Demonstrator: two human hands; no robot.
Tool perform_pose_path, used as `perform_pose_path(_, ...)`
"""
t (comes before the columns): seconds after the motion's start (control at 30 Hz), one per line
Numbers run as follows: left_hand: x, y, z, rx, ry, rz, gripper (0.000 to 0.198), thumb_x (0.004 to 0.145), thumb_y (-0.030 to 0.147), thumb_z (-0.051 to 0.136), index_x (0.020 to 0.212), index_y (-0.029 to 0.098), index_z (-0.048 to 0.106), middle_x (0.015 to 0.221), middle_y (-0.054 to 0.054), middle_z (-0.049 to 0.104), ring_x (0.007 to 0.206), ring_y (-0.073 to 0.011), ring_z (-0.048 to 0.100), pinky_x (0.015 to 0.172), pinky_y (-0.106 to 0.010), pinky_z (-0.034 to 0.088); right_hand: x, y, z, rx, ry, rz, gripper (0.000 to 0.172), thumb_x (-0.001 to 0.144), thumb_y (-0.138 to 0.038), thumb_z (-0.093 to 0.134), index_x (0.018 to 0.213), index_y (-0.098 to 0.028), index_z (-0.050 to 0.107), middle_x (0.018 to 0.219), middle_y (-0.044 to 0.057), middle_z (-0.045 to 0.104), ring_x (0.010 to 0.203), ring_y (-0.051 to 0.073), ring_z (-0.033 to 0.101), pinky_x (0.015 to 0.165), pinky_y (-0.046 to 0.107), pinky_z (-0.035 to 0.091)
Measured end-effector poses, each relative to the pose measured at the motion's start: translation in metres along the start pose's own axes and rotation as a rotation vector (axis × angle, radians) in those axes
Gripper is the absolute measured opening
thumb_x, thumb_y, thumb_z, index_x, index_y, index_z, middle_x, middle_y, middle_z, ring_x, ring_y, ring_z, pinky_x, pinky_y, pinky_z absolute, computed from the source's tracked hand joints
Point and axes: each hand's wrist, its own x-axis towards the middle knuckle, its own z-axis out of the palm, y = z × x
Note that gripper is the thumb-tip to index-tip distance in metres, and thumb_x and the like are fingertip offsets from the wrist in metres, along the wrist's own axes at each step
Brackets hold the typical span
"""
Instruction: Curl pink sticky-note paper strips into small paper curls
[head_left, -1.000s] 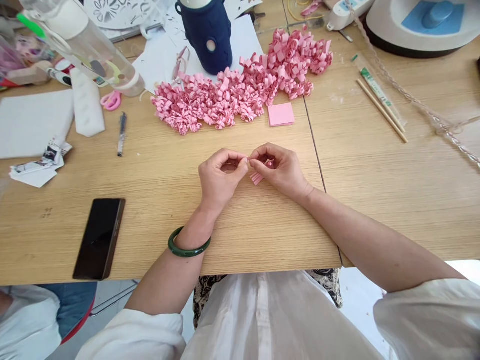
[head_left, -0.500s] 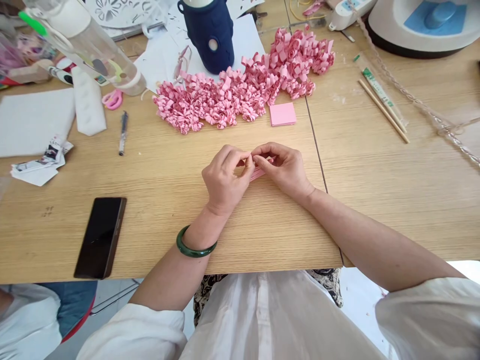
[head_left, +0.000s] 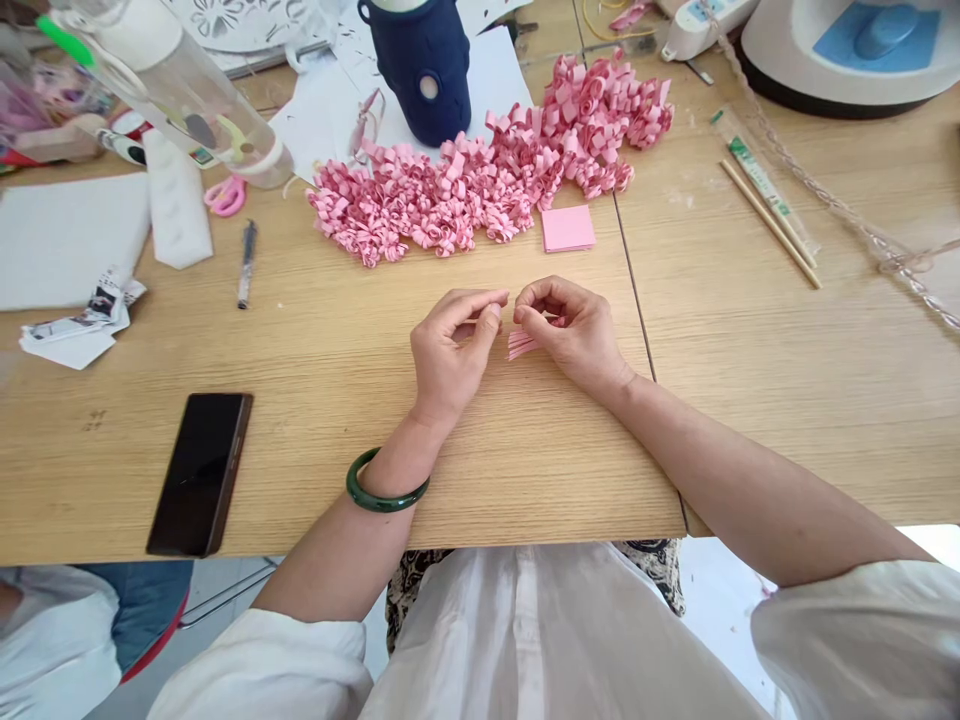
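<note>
My right hand (head_left: 574, 330) is closed around a piece of pink paper cut into thin strips (head_left: 521, 345), whose strips stick out to the left below the fingertips. Just left of it is my left hand (head_left: 456, 345), its thumb and index finger slightly apart with nothing visible between them. A small gap separates the two hands. Beyond them lies a long heap of curled pink paper flowers (head_left: 450, 195). A stack of pink paper squares (head_left: 568, 229) sits at the heap's near side.
A black phone (head_left: 199, 475) lies at the front left, with a pen (head_left: 247, 265) and pink scissors (head_left: 226, 196) farther back. A dark blue cup (head_left: 424, 75) and a clear bottle (head_left: 202, 110) stand behind. Wooden sticks (head_left: 772, 225) lie right. A person's white sleeve (head_left: 56, 640) shows lower left.
My left hand has drawn back from my right hand and its fingertips have parted. The pink strips now show more clearly beside my right hand.
</note>
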Motion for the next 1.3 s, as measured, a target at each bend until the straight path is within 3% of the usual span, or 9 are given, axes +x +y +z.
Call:
perform_pose_path(0.1, -0.001, -0.002, 0.001, 0.021, -0.032, 0.042, 0.015, 0.093, 0.022, 0.067, 0.1, 0.02, 0.08, 0.1, -0.003, 0.079, 0.093, -0.0138, 0.073, 0.077, -0.02, 0.06, 0.0, 0.003, 0.001, 0.079, -0.026, 0.031, 0.014, 0.083, -0.03, 0.071, 0.081, -0.02, 0.062, 0.078, 0.0, 0.064, 0.068, 0.013, 0.06, 0.057, 0.026, 0.054)
perform_pose_path(0.33, -0.003, 0.001, 0.003, 0.031, -0.039, 0.072, 0.015, 0.091, 0.023, 0.068, 0.099, 0.019, 0.081, 0.097, -0.004, 0.079, 0.09, -0.0136, 0.073, 0.076, -0.02, 0.061, 0.003, 0.009, -0.001, -0.052, 0.049, -0.025, 0.019, 0.085, -0.033, 0.075, 0.081, -0.02, 0.061, 0.079, 0.0, 0.065, 0.069, 0.011, 0.059, 0.061, 0.025, 0.05)
perform_pose_path(0.47, -0.001, 0.005, 0.001, -0.038, -0.035, -0.023, 0.013, 0.091, 0.03, 0.071, 0.093, 0.021, 0.081, 0.093, -0.003, 0.08, 0.085, -0.0132, 0.073, 0.073, -0.02, 0.059, 0.004, 0.008, -0.001, -0.051, 0.032, -0.026, 0.029, 0.084, -0.042, 0.078, 0.081, -0.02, 0.06, 0.078, 0.0, 0.064, 0.068, 0.011, 0.058, 0.061, 0.026, 0.049)
perform_pose_path(0.63, 0.004, 0.0, -0.002, -0.239, -0.056, -0.216, 0.02, 0.086, 0.039, 0.078, 0.08, 0.021, 0.079, 0.071, 0.0, 0.075, 0.066, -0.011, 0.069, 0.068, -0.022, 0.057, 0.004, 0.004, -0.004, -0.056, -0.044, -0.013, 0.039, 0.081, -0.054, 0.079, 0.078, -0.019, 0.061, 0.074, -0.001, 0.062, 0.065, 0.011, 0.054, 0.06, 0.026, 0.046)
perform_pose_path(0.8, 0.007, -0.007, -0.001, -0.325, -0.028, -0.346, 0.029, 0.078, 0.048, 0.083, 0.078, 0.019, 0.078, 0.069, 0.0, 0.073, 0.062, -0.011, 0.066, 0.065, -0.024, 0.057, 0.004, 0.001, -0.006, -0.057, -0.08, -0.01, 0.028, 0.084, -0.043, 0.076, 0.08, -0.017, 0.065, 0.076, 0.0, 0.065, 0.067, 0.011, 0.055, 0.063, 0.026, 0.046)
perform_pose_path(0.97, 0.006, -0.008, 0.0, -0.324, -0.007, -0.326, 0.024, 0.079, 0.043, 0.084, 0.079, 0.02, 0.078, 0.072, 0.0, 0.074, 0.063, -0.0105, 0.066, 0.066, -0.024, 0.056, 0.004, 0.002, -0.004, -0.056, -0.074, -0.013, 0.014, 0.085, -0.03, 0.072, 0.08, -0.018, 0.066, 0.078, 0.0, 0.067, 0.07, 0.011, 0.057, 0.065, 0.026, 0.047)
perform_pose_path(1.13, 0.005, -0.007, -0.001, -0.239, 0.014, -0.275, 0.024, 0.08, 0.043, 0.083, 0.078, 0.02, 0.078, 0.069, 0.001, 0.073, 0.062, -0.0104, 0.065, 0.065, -0.023, 0.054, 0.003, 0.002, -0.003, -0.075, -0.064, -0.004, 0.013, 0.084, -0.028, 0.071, 0.078, -0.018, 0.066, 0.076, 0.0, 0.067, 0.068, 0.011, 0.056, 0.064, 0.026, 0.046)
perform_pose_path(1.3, 0.004, -0.006, 0.001, -0.258, -0.028, -0.313, 0.029, 0.088, 0.047, 0.074, 0.082, 0.02, 0.079, 0.077, -0.002, 0.076, 0.066, -0.0118, 0.067, 0.069, -0.024, 0.057, 0.003, 0.001, -0.003, -0.072, -0.056, 0.013, 0.017, 0.085, -0.032, 0.07, 0.078, -0.018, 0.063, 0.074, -0.001, 0.064, 0.066, 0.01, 0.055, 0.061, 0.025, 0.045)
